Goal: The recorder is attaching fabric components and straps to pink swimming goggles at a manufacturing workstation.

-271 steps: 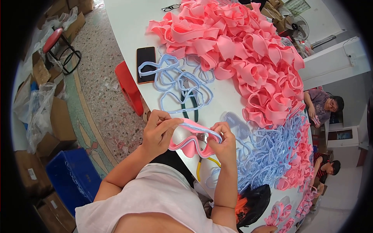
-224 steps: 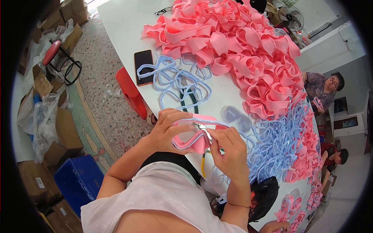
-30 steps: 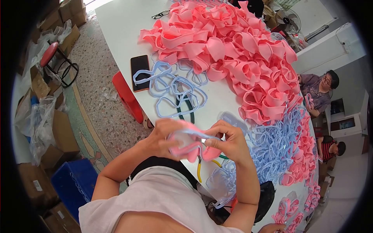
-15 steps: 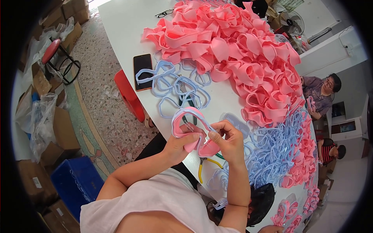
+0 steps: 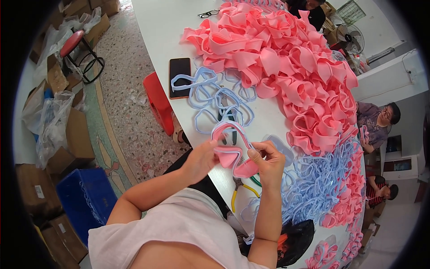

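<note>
Above the near edge of the white table (image 5: 154,27) I hold a curved pink foam loop (image 5: 228,158) with a pale blue frame strip along its rim. My right hand (image 5: 268,165) pinches the loop's right side between thumb and fingers. On the opposite side, my left hand (image 5: 202,159) has its fingers closed at the loop's left edge; its fingertips are slightly blurred. Just beyond lie loose pale blue frames (image 5: 201,96), overlapping dark-handled pliers (image 5: 223,101). Yellow-handled pliers (image 5: 235,197) rest below the loop.
A large heap of pink foam bands (image 5: 277,67) covers the far table, beside a pile of pale blue frames (image 5: 313,179). A phone (image 5: 179,74) and glasses (image 5: 208,14) lie leftward. A red stool (image 5: 157,103) and blue crate (image 5: 85,197) stand left. Co-workers (image 5: 378,119) sit right.
My left hand has shifted its grip to the loop's outer left edge, with the thumb off the middle fold. The right hand keeps its pinch. The whole view has shifted slightly.
</note>
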{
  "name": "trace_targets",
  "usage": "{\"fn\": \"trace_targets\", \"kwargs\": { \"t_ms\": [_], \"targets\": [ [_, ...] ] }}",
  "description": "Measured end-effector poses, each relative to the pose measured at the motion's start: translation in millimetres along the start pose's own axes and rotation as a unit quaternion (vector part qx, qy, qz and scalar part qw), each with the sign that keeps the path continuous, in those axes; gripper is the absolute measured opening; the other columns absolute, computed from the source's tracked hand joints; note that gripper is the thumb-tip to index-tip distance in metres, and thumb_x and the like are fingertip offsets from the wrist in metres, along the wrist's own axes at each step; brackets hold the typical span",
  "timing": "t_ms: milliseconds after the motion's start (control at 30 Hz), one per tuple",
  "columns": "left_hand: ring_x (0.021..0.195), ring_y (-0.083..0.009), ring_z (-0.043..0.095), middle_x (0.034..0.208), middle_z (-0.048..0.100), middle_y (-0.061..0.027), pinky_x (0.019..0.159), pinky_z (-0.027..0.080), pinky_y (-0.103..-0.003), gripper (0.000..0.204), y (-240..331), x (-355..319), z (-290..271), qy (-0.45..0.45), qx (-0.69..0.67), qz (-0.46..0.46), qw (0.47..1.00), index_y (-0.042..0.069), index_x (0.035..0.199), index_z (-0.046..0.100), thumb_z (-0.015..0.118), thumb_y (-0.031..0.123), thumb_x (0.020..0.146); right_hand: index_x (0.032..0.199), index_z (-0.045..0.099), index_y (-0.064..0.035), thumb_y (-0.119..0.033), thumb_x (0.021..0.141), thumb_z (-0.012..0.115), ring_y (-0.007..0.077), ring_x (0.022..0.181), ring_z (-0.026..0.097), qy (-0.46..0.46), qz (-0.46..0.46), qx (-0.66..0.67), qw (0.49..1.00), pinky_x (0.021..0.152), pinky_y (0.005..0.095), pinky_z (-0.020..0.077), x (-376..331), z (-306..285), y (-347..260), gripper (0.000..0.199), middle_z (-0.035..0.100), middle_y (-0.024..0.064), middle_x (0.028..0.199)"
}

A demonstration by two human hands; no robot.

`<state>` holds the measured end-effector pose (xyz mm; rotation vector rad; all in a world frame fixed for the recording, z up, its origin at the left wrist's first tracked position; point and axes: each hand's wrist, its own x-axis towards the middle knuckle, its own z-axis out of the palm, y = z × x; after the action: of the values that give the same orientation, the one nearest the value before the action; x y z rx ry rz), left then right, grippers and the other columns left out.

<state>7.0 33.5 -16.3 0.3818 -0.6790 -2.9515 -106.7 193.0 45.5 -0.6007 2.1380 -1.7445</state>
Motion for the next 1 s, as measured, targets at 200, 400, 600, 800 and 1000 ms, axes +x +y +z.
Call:
{"fn": "trace_targets", "kwargs": {
  "t_ms": [200, 400, 600, 800, 1000],
  "targets": [
    [0.096, -0.0132, 0.055, 0.109, 0.052, -0.0047, 0.088, 0.047, -0.028, 0.07, 55, 11, 2, -0.022, 0.359, 0.099, 0.928, 0.008, 0.146, 0.037, 0.068, 0.009, 0.084, 0.091, 0.074, -0.0013, -0.003, 0.074, 0.077, 0.0064, 0.066, 0.044, -0.003, 0.006, -0.005, 1.0, 0.062, 0.0218, 0.0347, 1, -2, -4, 0.018, 0.057, -0.0023, 0.076],
    [0.087, -0.0111, 0.059, 0.109, 0.055, -0.0065, 0.074, 0.051, -0.026, 0.057, 75, 25, 14, -0.074, 0.574, 0.054, 0.814, 0.005, 0.133, 0.053, 0.074, 0.004, 0.08, 0.092, 0.073, 0.0009, -0.003, 0.075, 0.077, 0.0054, 0.065, 0.045, -0.024, 0.019, -0.015, 0.999, 0.061, 0.0204, 0.035, 2, -6, -1, 0.018, 0.057, -0.0022, 0.077],
    [0.065, -0.0098, 0.052, 0.095, 0.053, -0.0049, 0.062, 0.047, -0.025, 0.042, 65, 31, 9, -0.05, 0.494, 0.061, 0.866, 0.007, 0.117, 0.062, 0.076, 0.012, 0.079, 0.093, 0.072, 0.0025, -0.003, 0.076, 0.078, 0.0048, 0.066, 0.045, -0.022, 0.027, -0.018, 0.999, 0.061, 0.0193, 0.0351, 0, -7, 2, 0.019, 0.056, -0.0024, 0.079],
    [0.071, -0.0082, 0.055, 0.095, 0.055, -0.0016, 0.065, 0.047, -0.023, 0.042, 75, 23, 17, -0.06, 0.438, 0.073, 0.894, 0.002, 0.116, 0.061, 0.077, 0.007, 0.078, 0.106, 0.068, -0.0015, -0.01, 0.078, 0.077, 0.0093, 0.078, 0.051, -0.026, -0.033, -0.064, 0.997, 0.073, 0.0233, 0.041, -8, -17, -1, 0.031, 0.06, 0.0013, 0.09],
    [0.085, -0.0105, 0.059, 0.102, 0.057, -0.003, 0.073, 0.051, -0.024, 0.042, 87, 23, 16, -0.041, 0.394, 0.071, 0.915, 0.0, 0.117, 0.058, 0.076, 0.006, 0.08, 0.108, 0.054, 0.0017, -0.011, 0.084, 0.075, 0.0111, 0.086, 0.06, -0.034, 0.038, 0.07, 0.996, 0.073, 0.0236, 0.0511, -23, -19, 5, 0.035, 0.06, 0.0064, 0.097]
  ]
}}
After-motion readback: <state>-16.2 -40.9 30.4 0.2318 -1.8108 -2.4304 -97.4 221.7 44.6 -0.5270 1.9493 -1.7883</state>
